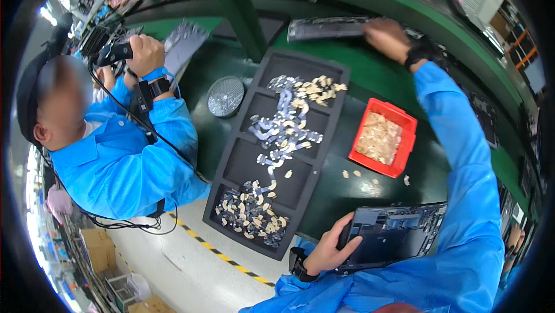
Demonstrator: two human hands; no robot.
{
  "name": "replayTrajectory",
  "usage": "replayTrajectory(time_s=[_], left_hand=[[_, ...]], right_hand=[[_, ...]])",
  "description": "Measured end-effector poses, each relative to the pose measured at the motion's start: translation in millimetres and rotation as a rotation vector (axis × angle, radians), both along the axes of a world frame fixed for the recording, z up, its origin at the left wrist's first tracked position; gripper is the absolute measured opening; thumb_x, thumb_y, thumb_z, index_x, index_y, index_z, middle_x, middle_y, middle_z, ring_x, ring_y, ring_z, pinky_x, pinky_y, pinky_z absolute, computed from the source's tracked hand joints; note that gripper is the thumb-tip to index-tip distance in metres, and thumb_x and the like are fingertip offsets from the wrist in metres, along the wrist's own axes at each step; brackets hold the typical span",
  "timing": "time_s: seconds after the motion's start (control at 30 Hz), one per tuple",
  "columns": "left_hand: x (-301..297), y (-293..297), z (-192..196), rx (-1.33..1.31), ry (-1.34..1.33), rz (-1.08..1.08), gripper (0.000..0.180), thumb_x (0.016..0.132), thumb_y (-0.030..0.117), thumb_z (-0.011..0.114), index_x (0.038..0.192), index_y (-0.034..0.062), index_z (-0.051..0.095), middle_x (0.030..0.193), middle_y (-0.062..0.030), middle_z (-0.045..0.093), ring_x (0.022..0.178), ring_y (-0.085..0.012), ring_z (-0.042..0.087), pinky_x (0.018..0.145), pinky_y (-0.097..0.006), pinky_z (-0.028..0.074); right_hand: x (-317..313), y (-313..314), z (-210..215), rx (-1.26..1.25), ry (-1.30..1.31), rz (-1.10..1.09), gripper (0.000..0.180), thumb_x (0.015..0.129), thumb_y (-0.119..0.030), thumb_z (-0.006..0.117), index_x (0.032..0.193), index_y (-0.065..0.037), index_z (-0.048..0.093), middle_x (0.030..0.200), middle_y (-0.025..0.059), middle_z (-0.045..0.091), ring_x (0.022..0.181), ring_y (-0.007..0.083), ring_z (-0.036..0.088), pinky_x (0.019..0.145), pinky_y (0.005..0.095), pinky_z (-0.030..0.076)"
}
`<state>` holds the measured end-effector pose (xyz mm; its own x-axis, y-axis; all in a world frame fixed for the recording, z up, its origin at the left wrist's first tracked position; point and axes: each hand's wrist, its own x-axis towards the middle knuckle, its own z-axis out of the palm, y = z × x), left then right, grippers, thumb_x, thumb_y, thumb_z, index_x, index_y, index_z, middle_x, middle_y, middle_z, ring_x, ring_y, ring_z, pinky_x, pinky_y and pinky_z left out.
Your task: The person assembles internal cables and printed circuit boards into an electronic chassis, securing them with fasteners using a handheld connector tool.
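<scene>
My left hand (334, 247) grips the left edge of an opened laptop base (399, 229), thumb on top and fingers around the side. Its dark inner parts and board face up, close to my body. Far ahead, my right arm reaches across the bench, and my right hand (387, 38) is closed on another dark laptop base (328, 29) lying at the back. Some of its fingertips are hidden. Between the hands stands a red bin (411, 131) holding small tan pieces (378, 138). A few loose tan pieces (357, 173) lie on the bench beside it.
Left of the bin, a long black compartment tray (245, 160) holds many small flex cables and connectors (283, 134). A round metal-looking dish (225, 97) sits beyond it. A green post (234, 9) rises behind. At left a co-worker in blue (124, 160) holds a black tool (114, 54).
</scene>
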<state>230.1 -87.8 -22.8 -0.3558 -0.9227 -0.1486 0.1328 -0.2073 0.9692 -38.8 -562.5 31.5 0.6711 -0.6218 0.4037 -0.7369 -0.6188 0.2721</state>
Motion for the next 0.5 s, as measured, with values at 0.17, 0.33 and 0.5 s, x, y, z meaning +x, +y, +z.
replayTrajectory(time_s=[0.17, 0.33, 0.5], left_hand=[[-1, -7, 9, -0.054, -0.057, 0.053, 0.064, 0.102, 0.013, 0.068, 0.155, -0.0023, 0.035, 0.137, -0.0243, 0.063, 0.126, -0.0284, 0.065, 0.104, -0.037, 0.050], [0, -7, 5, 0.014, -0.036, 0.068, 0.066, 0.099, 0.010, 0.071, 0.154, -0.0030, 0.036, 0.138, -0.0211, 0.062, 0.128, -0.0237, 0.061, 0.108, -0.036, 0.047], [-7, -2, 3, 0.015, -0.026, 0.099, 0.066, 0.099, 0.009, 0.071, 0.155, -0.0016, 0.036, 0.139, -0.0199, 0.061, 0.128, -0.0237, 0.060, 0.108, -0.037, 0.046]], right_hand=[[47, -11, 56, -0.220, -0.251, 0.168, 0.013, 0.097, -0.016, 0.065, 0.106, -0.008, 0.063, 0.103, 0.0115, 0.067, 0.102, 0.0347, 0.067, 0.080, 0.0437, 0.057], [153, -50, 28, -0.114, -0.150, 0.235, 0.019, 0.095, -0.012, 0.061, 0.114, -0.010, 0.059, 0.107, 0.0087, 0.059, 0.097, 0.0312, 0.067, 0.077, 0.0428, 0.060], [213, -80, 17, -0.231, -0.189, 0.209, 0.019, 0.090, -0.009, 0.062, 0.109, -0.010, 0.063, 0.110, 0.0052, 0.058, 0.103, 0.0267, 0.066, 0.077, 0.0407, 0.062]])
